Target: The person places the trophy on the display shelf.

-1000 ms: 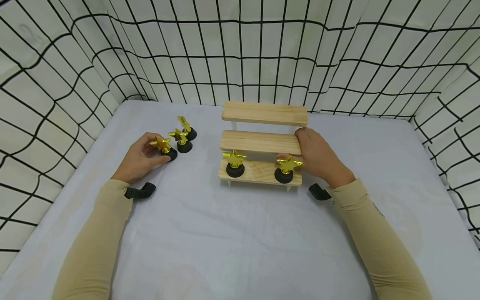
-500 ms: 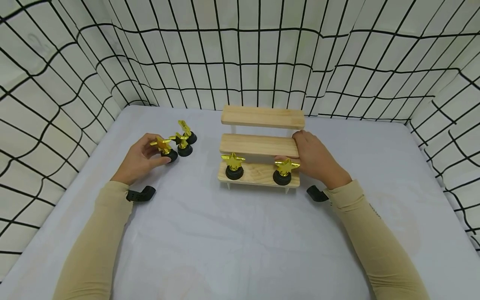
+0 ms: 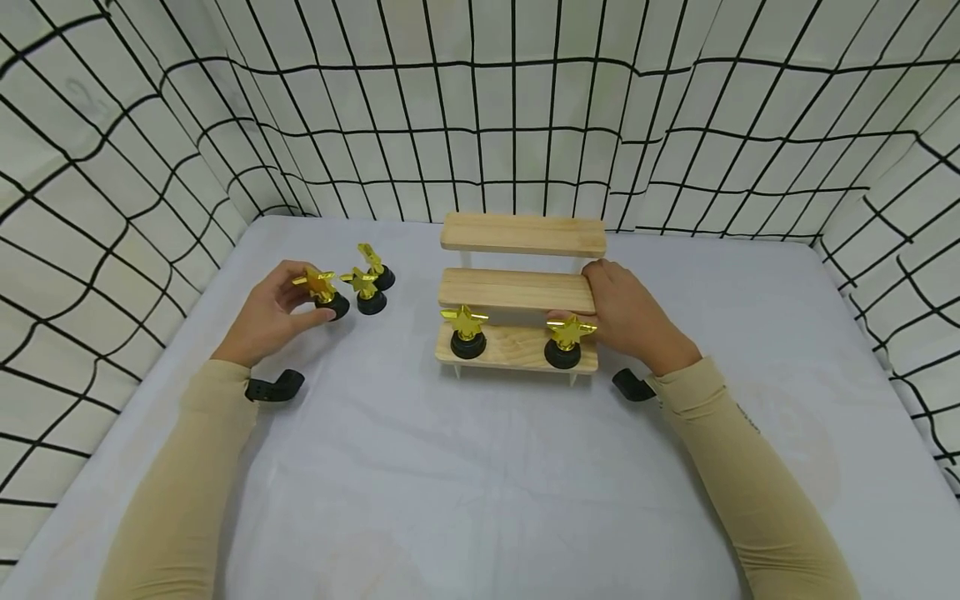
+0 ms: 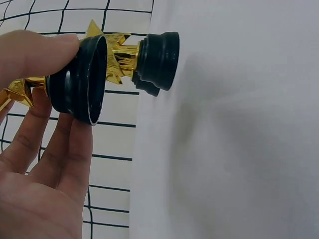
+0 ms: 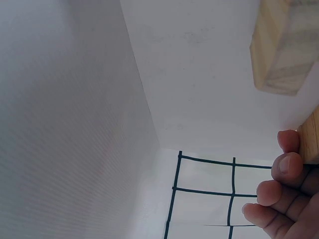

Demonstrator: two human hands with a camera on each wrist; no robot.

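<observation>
Star trophy (image 3: 321, 292) pinched in left fingers (image 3: 296, 312); right fingers (image 3: 603, 287) grip shelf (image 3: 517, 290).

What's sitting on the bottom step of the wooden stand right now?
Two gold star trophies on black bases: one at the left, one at the right, beside the right hand. The step's right end is hidden by that hand.

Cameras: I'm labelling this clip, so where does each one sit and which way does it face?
Head: on the head, facing forward and down at the shelf, both hands and sleeves.
Left wrist: faces along the palm; left hand holds a trophy by its base.
Right wrist: faces past curled fingertips at the shelf's end.
Shared: head and left wrist show that trophy.
</observation>
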